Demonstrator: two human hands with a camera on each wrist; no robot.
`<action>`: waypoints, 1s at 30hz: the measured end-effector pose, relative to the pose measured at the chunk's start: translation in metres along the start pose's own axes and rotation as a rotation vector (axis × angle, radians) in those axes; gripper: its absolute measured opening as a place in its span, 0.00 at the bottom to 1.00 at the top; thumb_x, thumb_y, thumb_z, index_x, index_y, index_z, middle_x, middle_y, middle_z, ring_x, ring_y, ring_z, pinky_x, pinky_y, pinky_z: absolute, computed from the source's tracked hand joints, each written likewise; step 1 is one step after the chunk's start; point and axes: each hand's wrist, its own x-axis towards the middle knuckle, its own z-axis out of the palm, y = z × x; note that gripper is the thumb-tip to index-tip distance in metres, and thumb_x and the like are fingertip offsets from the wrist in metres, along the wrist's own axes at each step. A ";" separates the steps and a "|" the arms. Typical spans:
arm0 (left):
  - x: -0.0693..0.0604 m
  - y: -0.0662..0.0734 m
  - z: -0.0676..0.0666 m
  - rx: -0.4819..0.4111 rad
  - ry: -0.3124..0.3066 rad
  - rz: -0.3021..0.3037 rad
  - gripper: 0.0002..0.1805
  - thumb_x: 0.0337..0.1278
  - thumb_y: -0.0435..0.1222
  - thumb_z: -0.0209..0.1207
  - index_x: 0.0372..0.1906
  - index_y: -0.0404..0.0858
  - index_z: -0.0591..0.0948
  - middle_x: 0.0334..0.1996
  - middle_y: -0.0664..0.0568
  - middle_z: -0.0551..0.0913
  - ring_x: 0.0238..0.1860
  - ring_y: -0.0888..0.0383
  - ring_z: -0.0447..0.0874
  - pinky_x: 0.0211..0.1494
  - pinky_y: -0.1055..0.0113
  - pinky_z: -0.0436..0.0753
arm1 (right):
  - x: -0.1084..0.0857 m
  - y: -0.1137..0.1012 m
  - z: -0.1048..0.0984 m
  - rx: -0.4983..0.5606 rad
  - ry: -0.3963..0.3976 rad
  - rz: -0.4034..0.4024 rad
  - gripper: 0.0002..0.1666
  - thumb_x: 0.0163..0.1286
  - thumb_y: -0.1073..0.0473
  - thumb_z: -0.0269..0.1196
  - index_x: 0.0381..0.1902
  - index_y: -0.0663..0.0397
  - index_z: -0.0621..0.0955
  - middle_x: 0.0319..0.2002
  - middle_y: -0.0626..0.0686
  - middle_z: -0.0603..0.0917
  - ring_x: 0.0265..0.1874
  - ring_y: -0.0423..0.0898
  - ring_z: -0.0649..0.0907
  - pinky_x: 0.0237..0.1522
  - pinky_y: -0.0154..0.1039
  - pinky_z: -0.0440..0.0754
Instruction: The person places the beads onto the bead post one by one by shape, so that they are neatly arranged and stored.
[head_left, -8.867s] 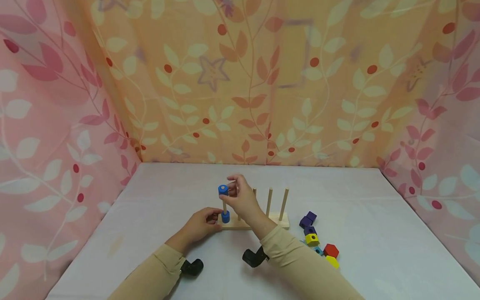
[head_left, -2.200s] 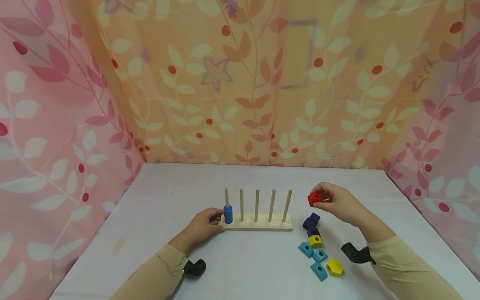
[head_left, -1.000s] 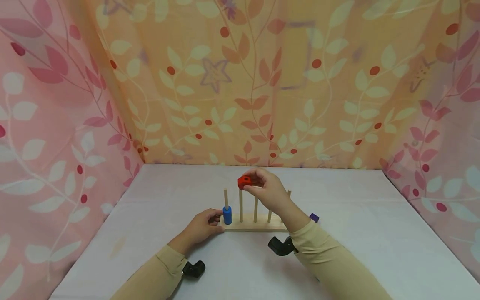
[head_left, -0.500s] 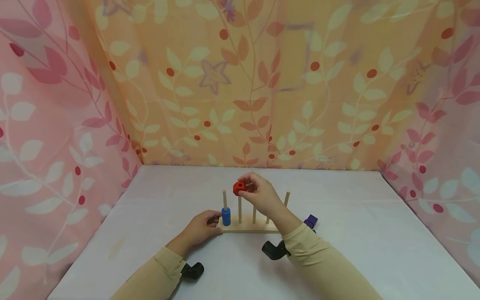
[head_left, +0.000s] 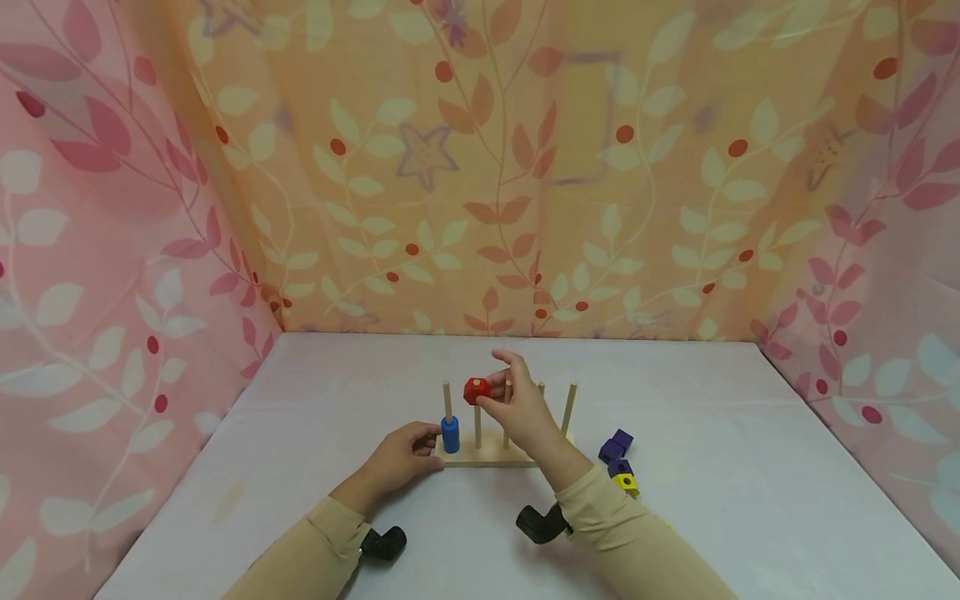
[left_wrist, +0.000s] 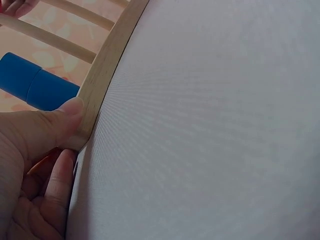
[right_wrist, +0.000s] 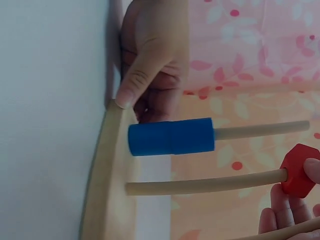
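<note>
A wooden base (head_left: 487, 459) with several upright pegs stands mid-table. Two blue cylinders (head_left: 450, 435) are stacked on its leftmost peg, also seen as blue pieces (right_wrist: 171, 136) in the right wrist view. The left hand (head_left: 401, 458) grips the base's left end, its thumb on the edge in the left wrist view. Between thumb and fingers, the right hand (head_left: 525, 412) pinches a red hexagonal block (head_left: 477, 391) at the top of the second peg. In the right wrist view the peg enters the hole of the red block (right_wrist: 299, 170).
Right of the base lie purple blocks (head_left: 616, 446) and a yellow block (head_left: 625, 484); the right sleeve (head_left: 637, 533) covers part of that area. Black wrist-worn devices (head_left: 384, 544) show near both wrists. Patterned curtains (head_left: 480, 167) surround the white table (head_left: 300, 375).
The right hand has carried the red block from the right side to the second peg and lowered it onto the peg's top. The left hand keeps its hold on the base.
</note>
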 end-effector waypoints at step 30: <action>0.001 -0.002 0.001 -0.008 0.019 0.013 0.26 0.43 0.36 0.69 0.51 0.38 0.77 0.40 0.52 0.78 0.42 0.59 0.76 0.49 0.63 0.77 | -0.013 0.059 0.022 -0.040 -0.015 0.171 0.16 0.55 0.71 0.64 0.40 0.62 0.73 0.38 0.57 0.79 0.36 0.47 0.79 0.44 0.42 0.77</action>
